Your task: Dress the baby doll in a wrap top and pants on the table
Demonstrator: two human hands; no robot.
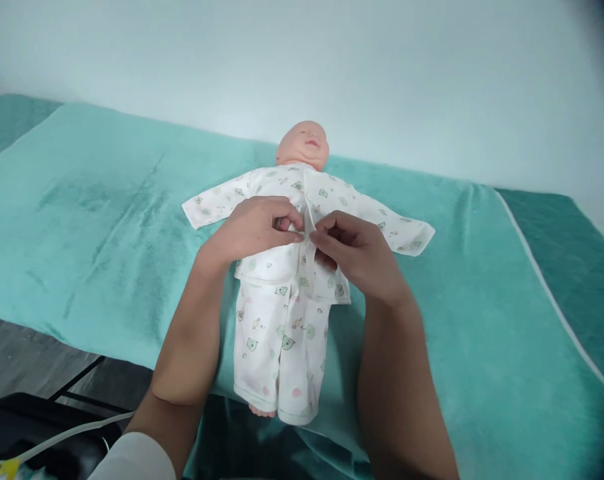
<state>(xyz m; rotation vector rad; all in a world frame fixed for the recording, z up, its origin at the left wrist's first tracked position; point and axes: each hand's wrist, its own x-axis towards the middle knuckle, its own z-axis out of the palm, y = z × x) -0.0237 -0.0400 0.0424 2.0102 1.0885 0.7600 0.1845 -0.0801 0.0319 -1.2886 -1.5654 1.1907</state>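
Note:
A baby doll (302, 143) lies on its back, dressed in a white long-sleeved shirt (267, 263) and matching trousers (282, 340) printed with green animals. Over the middle of its chest, my left hand (262, 227) pinches one front edge of the shirt between thumb and fingers. Close beside it on the right, my right hand (349, 247) pinches the other front edge. The fingertips nearly meet at the shirt's front opening, which is parted below them. Whether a fastener sits between the fingers is hidden. Toes of one foot peek out below a trouser leg.
Beneath the doll is a green cloth (107, 220) spread over a bed, with darker green fabric (572, 247) at the right end. A pale wall (302, 60) rises behind. At lower left are a black object (57, 427) and a white cable (77, 429).

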